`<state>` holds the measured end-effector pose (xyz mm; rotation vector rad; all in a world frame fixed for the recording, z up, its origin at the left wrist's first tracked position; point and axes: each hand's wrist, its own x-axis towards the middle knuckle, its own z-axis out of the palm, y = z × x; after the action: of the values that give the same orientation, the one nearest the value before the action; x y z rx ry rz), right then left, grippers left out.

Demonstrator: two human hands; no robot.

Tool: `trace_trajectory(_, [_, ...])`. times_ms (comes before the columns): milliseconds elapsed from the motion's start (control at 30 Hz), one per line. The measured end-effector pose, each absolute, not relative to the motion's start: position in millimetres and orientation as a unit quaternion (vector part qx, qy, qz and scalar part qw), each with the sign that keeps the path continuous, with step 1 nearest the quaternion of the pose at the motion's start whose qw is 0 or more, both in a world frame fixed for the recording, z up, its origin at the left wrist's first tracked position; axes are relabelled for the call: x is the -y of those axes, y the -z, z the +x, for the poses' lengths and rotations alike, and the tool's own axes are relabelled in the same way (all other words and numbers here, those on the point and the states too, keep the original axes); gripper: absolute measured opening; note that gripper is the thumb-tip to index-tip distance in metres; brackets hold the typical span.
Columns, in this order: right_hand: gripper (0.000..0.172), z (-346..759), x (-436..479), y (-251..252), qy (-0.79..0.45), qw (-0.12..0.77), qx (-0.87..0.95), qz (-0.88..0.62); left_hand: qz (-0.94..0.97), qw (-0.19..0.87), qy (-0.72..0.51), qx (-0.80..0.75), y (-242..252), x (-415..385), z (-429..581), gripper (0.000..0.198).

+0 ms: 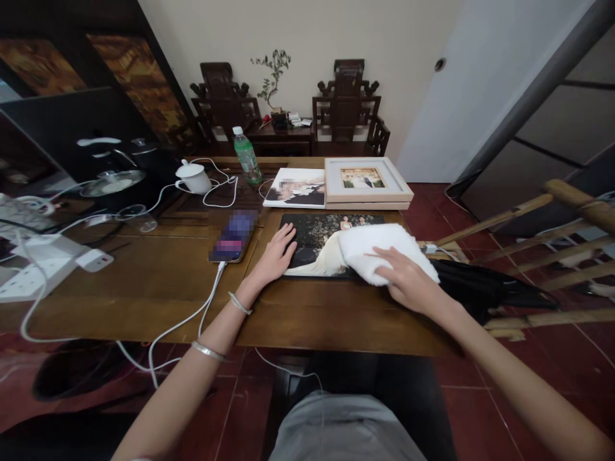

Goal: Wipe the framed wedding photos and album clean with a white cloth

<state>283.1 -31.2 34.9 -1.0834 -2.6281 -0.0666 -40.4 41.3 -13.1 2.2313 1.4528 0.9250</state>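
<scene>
A dark wedding photo panel (pixel 312 240) lies flat on the wooden table, showing a long white gown spread across it. My left hand (pixel 276 255) rests with fingers stretched out on its left edge. My right hand (pixel 406 275) grips a fluffy white cloth (pixel 379 246) and presses it on the panel's right part, hiding that side. Behind the panel lie a white photo board (pixel 300 189) and, to its right, a pale wooden picture frame (pixel 368 182) stacked on another.
A charging phone (pixel 233 237) lies left of the panel. Further back stand a green-labelled bottle (pixel 246 157) and a white lidded cup (pixel 192 177). A power strip (pixel 43 266) and white cables spread over the left side. A bamboo rack (pixel 528 221) stands at the right.
</scene>
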Motion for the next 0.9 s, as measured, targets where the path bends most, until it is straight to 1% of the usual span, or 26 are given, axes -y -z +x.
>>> trace_trajectory(200, [0.047,279,-52,-46,0.058,0.124,0.899,-0.417,0.782,0.157,-0.339,-0.498,14,-44,-44,0.046])
trace_trajectory(333, [0.048,274,-70,-47,0.080,0.111,0.891,-0.433,0.782,0.166,-0.342,-0.494,15,-45,-45,0.046])
trace_trajectory(467, [0.049,275,-44,-38,0.070,0.116,0.894,-0.427,0.778,0.171,-0.343,-0.497,13,-44,-44,0.045])
trace_trajectory(733, [0.046,283,64,-32,0.033,0.125,0.927,-0.351,0.788,0.140,-0.339,-0.495,11,-44,-42,0.044])
trace_trajectory(800, [0.047,285,71,-35,0.021,0.131,0.928,-0.348,0.790,0.136,-0.341,-0.491,12,-45,-42,0.043])
trace_trajectory(900, [0.048,288,53,-37,0.018,0.137,0.920,-0.367,0.790,0.134,-0.344,-0.489,12,-45,-42,0.042])
